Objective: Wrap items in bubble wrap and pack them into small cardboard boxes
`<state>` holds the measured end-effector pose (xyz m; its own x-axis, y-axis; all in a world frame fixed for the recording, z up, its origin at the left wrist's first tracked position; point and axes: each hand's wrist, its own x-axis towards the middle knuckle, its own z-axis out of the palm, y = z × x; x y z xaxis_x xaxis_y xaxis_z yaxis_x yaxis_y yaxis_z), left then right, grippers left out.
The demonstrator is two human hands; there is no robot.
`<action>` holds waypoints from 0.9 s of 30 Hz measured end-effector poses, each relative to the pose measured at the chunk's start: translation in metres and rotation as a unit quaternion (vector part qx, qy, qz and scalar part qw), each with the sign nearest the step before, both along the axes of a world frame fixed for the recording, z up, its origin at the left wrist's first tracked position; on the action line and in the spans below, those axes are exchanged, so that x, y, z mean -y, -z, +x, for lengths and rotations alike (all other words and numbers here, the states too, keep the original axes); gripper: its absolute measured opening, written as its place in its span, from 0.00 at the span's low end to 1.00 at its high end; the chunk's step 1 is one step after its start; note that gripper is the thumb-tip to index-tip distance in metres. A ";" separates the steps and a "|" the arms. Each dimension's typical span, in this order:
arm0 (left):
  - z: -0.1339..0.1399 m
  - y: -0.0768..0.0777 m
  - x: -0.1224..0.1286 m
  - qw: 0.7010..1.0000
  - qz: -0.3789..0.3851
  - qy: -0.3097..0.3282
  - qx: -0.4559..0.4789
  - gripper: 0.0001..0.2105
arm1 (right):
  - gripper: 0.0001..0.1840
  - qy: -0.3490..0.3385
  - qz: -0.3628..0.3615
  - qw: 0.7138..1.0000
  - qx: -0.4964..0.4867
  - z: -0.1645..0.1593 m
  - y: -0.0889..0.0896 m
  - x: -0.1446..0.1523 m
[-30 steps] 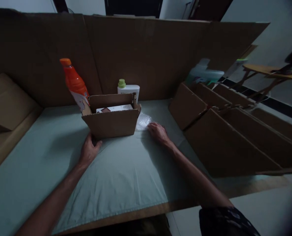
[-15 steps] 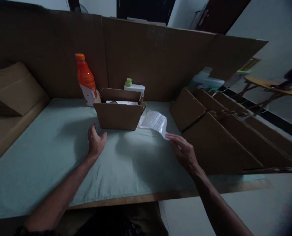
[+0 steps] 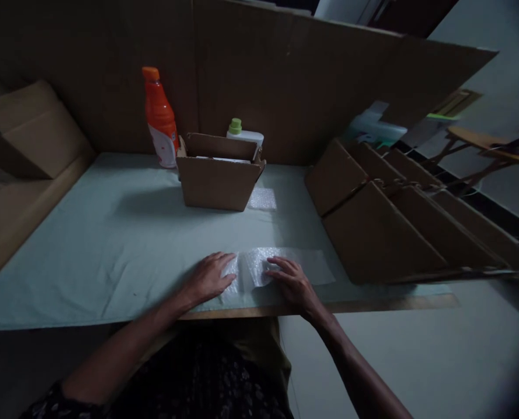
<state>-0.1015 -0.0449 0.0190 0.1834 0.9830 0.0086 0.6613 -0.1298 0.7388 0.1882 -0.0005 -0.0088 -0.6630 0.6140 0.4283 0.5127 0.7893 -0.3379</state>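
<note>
A strip of clear bubble wrap (image 3: 254, 266) lies spread along the table's near edge. My left hand (image 3: 211, 278) rests on its left end, fingers stretched out and thumb apart. On its middle sits my right hand (image 3: 292, 282), its fingers and thumb apart over the wrap. Farther back, a smaller piece of bubble wrap (image 3: 262, 199) lies flat beside an open-topped cardboard box (image 3: 218, 183). Inside that box the top edge of something white (image 3: 224, 159) shows; the rest of it is hidden.
Behind the box stand an orange bottle (image 3: 161, 125) and a white bottle with a green cap (image 3: 246, 135). Several cardboard bins (image 3: 385, 227) line the right side, with pale plastic bottles (image 3: 377, 131) behind. A cardboard box (image 3: 36, 131) stands left; a cardboard wall (image 3: 250, 75) closes the back.
My right hand has brought bubble wrap from beside the box to the near edge, where it now lies flat. My left hand has come toward me and right, onto the wrap. The view has tilted down.
</note>
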 end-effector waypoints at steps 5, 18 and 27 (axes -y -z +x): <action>-0.013 -0.005 0.056 0.990 0.006 -0.109 0.092 0.23 | 0.23 -0.036 0.004 0.999 -0.004 -0.057 -0.007 -0.008; -0.042 -0.024 0.154 0.879 -0.205 -0.127 0.412 0.28 | 0.33 -0.128 -0.119 0.984 0.044 -0.084 -0.031 0.063; -0.043 -0.019 0.084 0.980 -0.076 -0.176 -0.054 0.14 | 0.22 0.117 -0.119 0.976 -0.142 -0.117 -0.001 0.090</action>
